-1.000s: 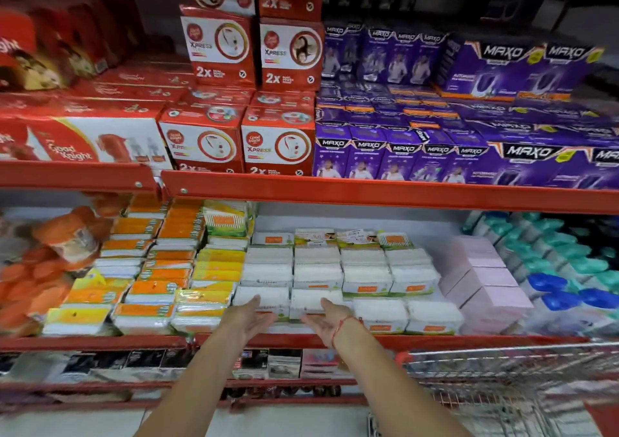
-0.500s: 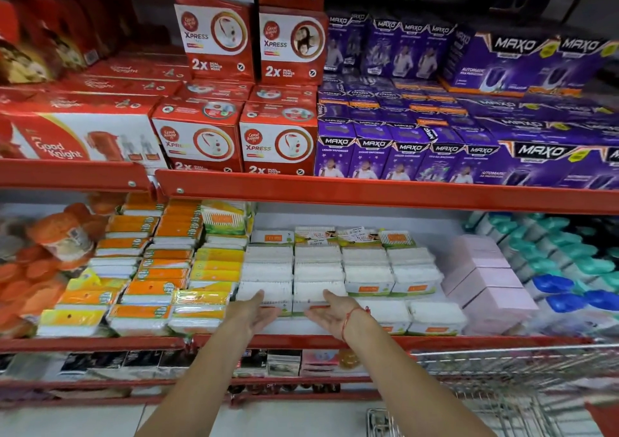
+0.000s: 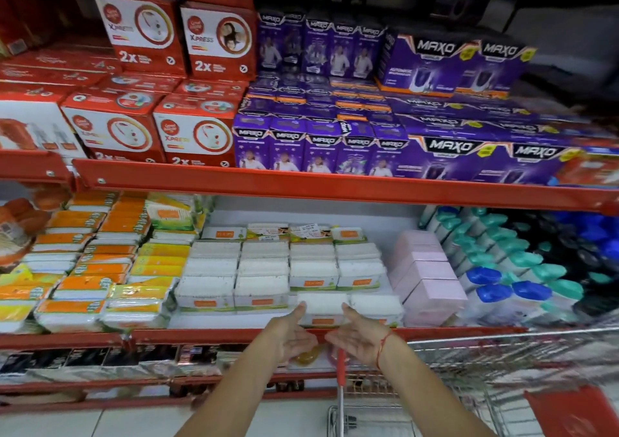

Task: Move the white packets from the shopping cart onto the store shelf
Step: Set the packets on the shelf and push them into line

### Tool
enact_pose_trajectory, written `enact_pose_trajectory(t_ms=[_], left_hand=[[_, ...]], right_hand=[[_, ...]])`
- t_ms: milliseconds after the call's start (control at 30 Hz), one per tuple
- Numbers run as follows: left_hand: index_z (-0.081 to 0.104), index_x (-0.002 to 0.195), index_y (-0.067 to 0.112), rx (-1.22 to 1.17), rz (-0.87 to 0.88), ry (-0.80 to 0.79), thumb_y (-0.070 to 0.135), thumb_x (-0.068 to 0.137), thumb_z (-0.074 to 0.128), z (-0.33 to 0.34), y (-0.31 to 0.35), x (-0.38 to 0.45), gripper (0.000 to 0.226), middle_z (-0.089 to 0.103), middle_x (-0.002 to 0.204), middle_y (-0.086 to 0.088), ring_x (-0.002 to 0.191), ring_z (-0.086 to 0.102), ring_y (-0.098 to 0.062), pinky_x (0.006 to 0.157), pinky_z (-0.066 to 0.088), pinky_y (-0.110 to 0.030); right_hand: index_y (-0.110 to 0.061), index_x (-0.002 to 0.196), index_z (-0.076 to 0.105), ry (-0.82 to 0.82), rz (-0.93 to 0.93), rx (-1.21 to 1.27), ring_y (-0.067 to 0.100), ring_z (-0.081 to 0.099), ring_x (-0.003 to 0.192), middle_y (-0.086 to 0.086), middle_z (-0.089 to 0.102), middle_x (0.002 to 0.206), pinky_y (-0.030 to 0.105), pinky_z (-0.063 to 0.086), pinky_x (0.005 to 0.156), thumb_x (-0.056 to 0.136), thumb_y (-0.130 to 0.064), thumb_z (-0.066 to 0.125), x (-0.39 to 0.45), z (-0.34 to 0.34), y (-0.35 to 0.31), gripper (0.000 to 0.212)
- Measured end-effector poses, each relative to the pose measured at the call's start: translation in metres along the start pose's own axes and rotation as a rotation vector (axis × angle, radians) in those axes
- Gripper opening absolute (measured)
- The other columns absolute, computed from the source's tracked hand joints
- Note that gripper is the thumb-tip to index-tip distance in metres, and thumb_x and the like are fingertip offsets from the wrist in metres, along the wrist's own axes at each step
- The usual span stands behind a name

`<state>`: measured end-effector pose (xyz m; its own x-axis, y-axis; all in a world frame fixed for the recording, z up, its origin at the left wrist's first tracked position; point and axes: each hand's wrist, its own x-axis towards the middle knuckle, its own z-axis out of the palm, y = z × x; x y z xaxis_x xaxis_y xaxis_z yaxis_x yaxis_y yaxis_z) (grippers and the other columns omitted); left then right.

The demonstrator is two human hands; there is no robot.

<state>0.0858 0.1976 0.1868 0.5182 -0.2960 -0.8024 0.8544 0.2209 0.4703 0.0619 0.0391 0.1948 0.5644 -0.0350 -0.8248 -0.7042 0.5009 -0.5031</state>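
Observation:
Several white packets point(image 3: 264, 272) with orange labels lie in rows on the middle shelf point(image 3: 207, 334). At the shelf's front edge lies one white packet point(image 3: 322, 306). My left hand point(image 3: 292, 334) and my right hand point(image 3: 360, 334) are open, palms facing each other, fingertips at that packet's two sides; whether they touch it is unclear. A red thread circles my right wrist. The wire shopping cart point(image 3: 475, 363) stands at the lower right, and its contents do not show.
Orange and yellow packets point(image 3: 87, 286) fill the shelf's left part, with pink boxes point(image 3: 428, 279) and blue- and teal-capped bottles point(image 3: 512, 269) on the right. Red and purple boxes point(image 3: 335, 141) crowd the upper shelf. A lower shelf point(image 3: 134, 376) holds dark packs.
Both hands have drawn back from the left-middle packets and shifted right, to the front packet one column over. The view has turned right, and the cart's handle has come into sight.

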Motion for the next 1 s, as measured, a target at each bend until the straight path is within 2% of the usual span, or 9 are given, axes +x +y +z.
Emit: enact_pose_trajectory(t_ms=[167,267,333,500,600,700,867,933,1000], left_hand=[[0.030,0.137,-0.011,-0.118,0.023,0.033,0.030,0.090,0.060,0.039,-0.009,0.013,0.069,0.043,0.134,-0.039,0.113,0.055,-0.045,0.093,0.049,-0.042],[0.030,0.140,-0.005,-0.219,0.062,0.078,0.020,0.093,0.056,0.047,-0.003,0.018,0.060,0.040,0.137,-0.039,0.099,0.060,-0.043,0.093,0.050,-0.044],[0.028,0.141,-0.004,-0.264,0.075,0.103,0.016,0.094,0.054,0.048,0.002,0.020,0.057,0.033,0.142,-0.038,0.115,0.055,-0.045,0.098,0.049,-0.045],[0.028,0.142,-0.002,-0.228,0.112,0.155,0.016,0.095,0.051,0.050,0.014,0.022,0.055,0.032,0.144,-0.037,0.108,0.059,-0.045,0.044,0.057,-0.034],[0.031,0.140,-0.003,-0.236,0.096,0.161,0.014,0.095,0.051,0.049,0.020,0.023,0.052,0.032,0.146,-0.034,0.116,0.055,-0.045,0.052,0.055,-0.042],[0.027,0.142,-0.002,-0.220,0.080,0.136,0.015,0.096,0.051,0.050,0.024,0.024,0.055,0.033,0.145,-0.035,0.094,0.063,-0.042,0.054,0.058,-0.042],[0.028,0.141,-0.003,-0.156,0.067,0.114,0.018,0.094,0.054,0.046,0.029,0.026,0.057,0.037,0.142,-0.035,0.094,0.066,-0.037,0.073,0.061,-0.038],[0.030,0.139,-0.007,-0.017,0.061,0.073,0.023,0.093,0.057,0.042,0.031,0.022,0.061,0.048,0.135,-0.034,0.086,0.068,-0.033,0.077,0.060,-0.036],[0.041,0.130,-0.013,0.247,0.086,0.059,0.029,0.088,0.063,0.030,0.034,0.016,0.063,0.066,0.115,-0.029,0.087,0.072,-0.030,0.088,0.058,-0.034]], right_hand=[[0.011,0.133,0.038,0.134,-0.062,0.075,0.043,0.058,0.112,0.036,0.048,0.132,0.039,0.059,0.080,0.092,-0.025,0.059,0.014,-0.057,-0.030,0.058],[0.005,0.134,0.039,0.130,-0.061,0.106,0.042,0.063,0.092,0.035,0.048,0.133,0.042,0.061,0.072,0.093,-0.021,0.058,0.024,-0.062,-0.038,0.053],[0.005,0.135,0.039,0.124,-0.055,0.103,0.044,0.060,0.106,0.035,0.046,0.135,0.043,0.056,0.090,0.094,-0.018,0.056,0.030,-0.058,-0.043,0.050],[0.006,0.136,0.037,0.092,-0.051,0.085,0.045,0.050,0.122,0.035,0.041,0.138,0.047,0.045,0.104,0.095,-0.015,0.053,0.031,-0.043,-0.055,0.048],[0.004,0.135,0.040,0.080,-0.049,0.093,0.044,0.049,0.123,0.034,0.041,0.139,0.047,0.045,0.105,0.094,-0.010,0.055,0.027,-0.039,-0.062,0.045],[0.007,0.134,0.038,0.074,-0.045,0.079,0.043,0.048,0.125,0.035,0.038,0.142,0.046,0.042,0.107,0.095,-0.009,0.054,0.024,-0.037,-0.067,0.045],[0.006,0.126,0.043,0.108,-0.075,0.040,0.043,0.056,0.117,0.034,0.047,0.134,0.043,0.049,0.099,0.094,-0.014,0.056,0.022,-0.035,-0.065,0.040],[0.009,0.112,0.050,0.186,-0.110,-0.193,0.040,0.062,0.109,0.030,0.059,0.123,0.040,0.053,0.094,0.095,-0.026,0.055,0.024,-0.036,-0.064,0.040],[0.007,0.104,0.061,0.392,-0.246,-0.776,0.033,0.067,0.099,0.022,0.070,0.109,0.041,0.054,0.091,0.094,-0.046,0.047,0.028,-0.034,-0.059,0.056]])
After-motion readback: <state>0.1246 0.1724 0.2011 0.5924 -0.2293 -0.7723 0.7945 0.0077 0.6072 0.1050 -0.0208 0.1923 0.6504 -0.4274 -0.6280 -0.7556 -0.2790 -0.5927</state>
